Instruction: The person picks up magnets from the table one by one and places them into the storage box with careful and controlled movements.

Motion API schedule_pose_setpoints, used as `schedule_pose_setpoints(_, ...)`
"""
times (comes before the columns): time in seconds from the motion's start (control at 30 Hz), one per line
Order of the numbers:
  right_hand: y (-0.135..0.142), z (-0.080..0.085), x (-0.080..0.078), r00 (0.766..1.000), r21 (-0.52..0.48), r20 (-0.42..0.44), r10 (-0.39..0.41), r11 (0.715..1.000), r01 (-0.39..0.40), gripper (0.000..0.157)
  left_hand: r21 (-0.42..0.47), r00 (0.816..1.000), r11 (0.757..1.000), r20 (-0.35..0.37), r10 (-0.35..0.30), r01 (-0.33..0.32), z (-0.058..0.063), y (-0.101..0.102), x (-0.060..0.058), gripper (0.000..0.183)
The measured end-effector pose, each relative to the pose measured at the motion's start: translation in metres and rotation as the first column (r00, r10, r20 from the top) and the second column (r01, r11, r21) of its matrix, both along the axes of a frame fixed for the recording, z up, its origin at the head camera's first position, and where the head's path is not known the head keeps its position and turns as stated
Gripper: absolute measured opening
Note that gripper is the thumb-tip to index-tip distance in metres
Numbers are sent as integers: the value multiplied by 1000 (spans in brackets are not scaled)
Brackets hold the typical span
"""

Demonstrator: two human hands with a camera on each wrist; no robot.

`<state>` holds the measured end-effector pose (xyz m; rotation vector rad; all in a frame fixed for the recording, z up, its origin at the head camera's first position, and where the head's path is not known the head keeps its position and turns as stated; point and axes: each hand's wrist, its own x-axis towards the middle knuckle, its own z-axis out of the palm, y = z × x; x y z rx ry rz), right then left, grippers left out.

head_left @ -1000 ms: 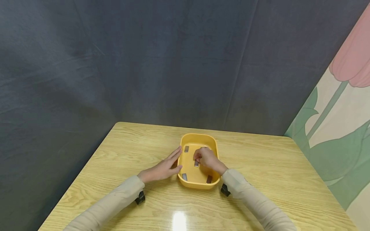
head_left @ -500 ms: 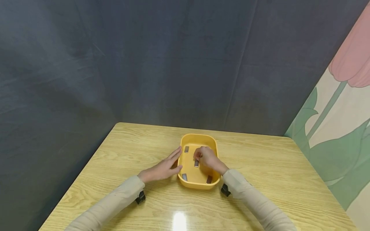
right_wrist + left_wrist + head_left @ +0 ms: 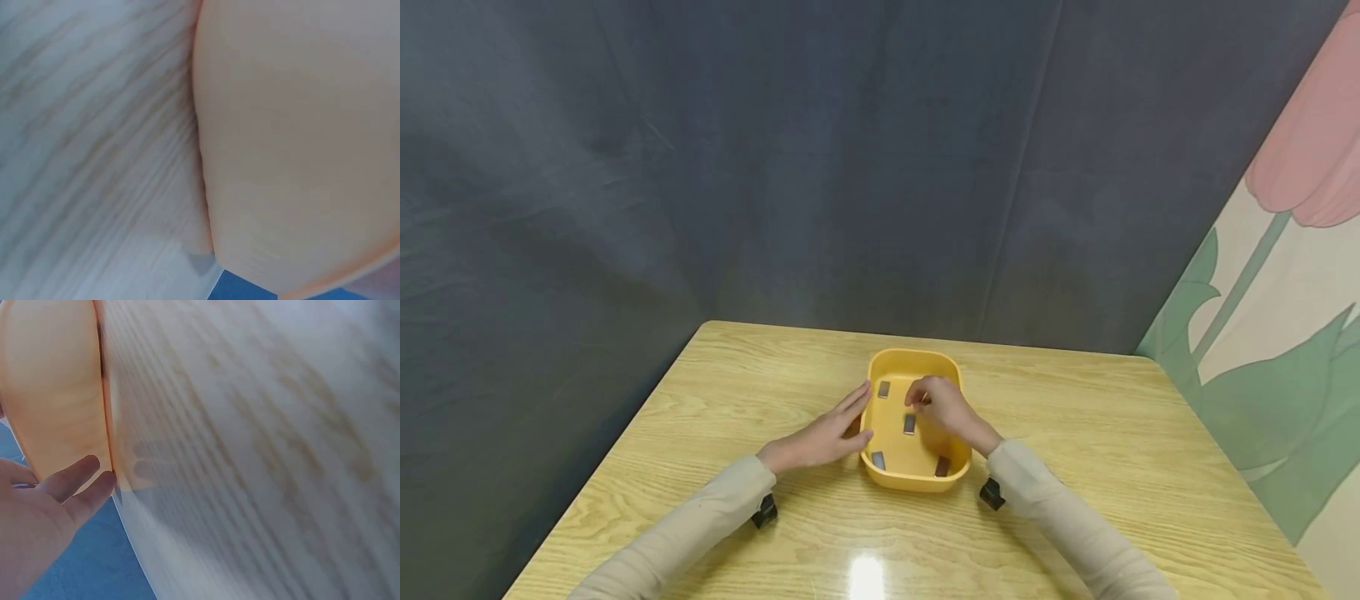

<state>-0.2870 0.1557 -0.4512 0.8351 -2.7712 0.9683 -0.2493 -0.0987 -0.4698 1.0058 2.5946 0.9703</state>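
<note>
In the head view, my left hand (image 3: pixel 820 435) rests against the left side of a yellow plastic tub (image 3: pixel 916 483), fingers spread and fairly straight along its rim. The left wrist view also has this hand's fingers (image 3: pixel 81 487) at the tub's outer wall (image 3: pixel 56 419). My right hand (image 3: pixel 946 403) hovers inside the tub, fingers loosely bent, just above a small dark rectangular piece (image 3: pixel 909 424) on the floor's middle. Similar flat pieces lie near the corners: far left (image 3: pixel 883 389), near left (image 3: pixel 878 460) and near right (image 3: pixel 942 466). The hand covers the far right corner.
The tub stands on a wood-grain table (image 3: pixel 760 375), close to its far edge. Behind hangs a dark curtain (image 3: pixel 850 167), and a panel with a tulip print (image 3: pixel 1262 375) is at the right. The tub's outer wall (image 3: pixel 287 150) fills much of the right wrist view.
My right hand has lifted a little away from the middle piece, which now shows more fully on the tub's floor. The left hand has stayed put.
</note>
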Motion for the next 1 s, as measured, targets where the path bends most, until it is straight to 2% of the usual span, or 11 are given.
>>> schedule_pose_setpoints(0.1,3,0,1,999,-15,-40,1,1000,-2,20,-2,1000,1000,5,-1,1,0,-1,-2,74)
schedule_pose_setpoints(0.37,14,9,3,998,-67,-53,-31,997,27,18,-3,1000,1000,-8,-17,17,0,-4,-5,76)
schedule_pose_setpoints(0.77,35,24,5,996,-100,-80,-42,994,34,11,-9,1000,1000,-6,9,-9,6,-6,-4,71)
schedule_pose_setpoints(1.0,47,29,8,992,-85,-93,-83,994,75,15,31,998,1000,-62,2,0,8,-11,-7,61)
